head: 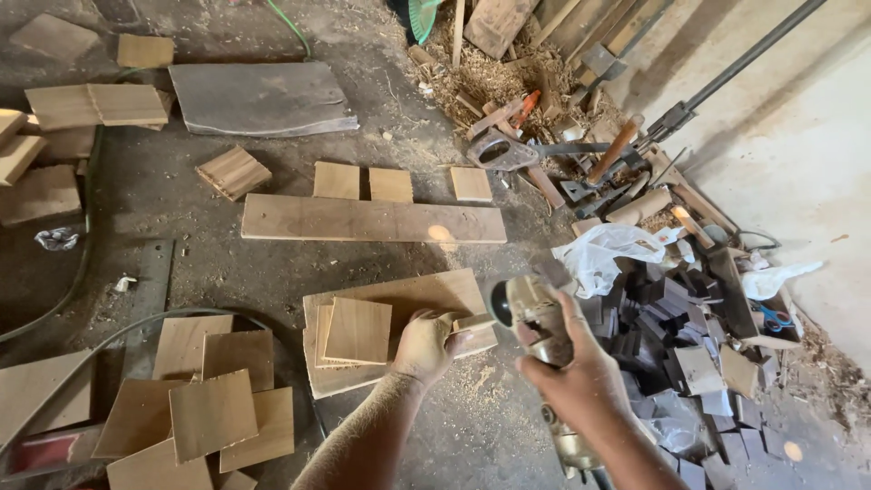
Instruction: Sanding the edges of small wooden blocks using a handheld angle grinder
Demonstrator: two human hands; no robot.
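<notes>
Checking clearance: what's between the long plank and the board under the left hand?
Head view: only bare, dusty floor separates the long plank from the board beneath the left hand.

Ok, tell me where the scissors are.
The blue-handled scissors lie at the far right of the head view, beside the pile of dark blocks.

The dusty concrete floor carries everything. A long plank lies across the middle, with three small square boards just behind it. Loose wood squares lie at the lower left, dark blocks at the right, and sawdust at the top.
</notes>
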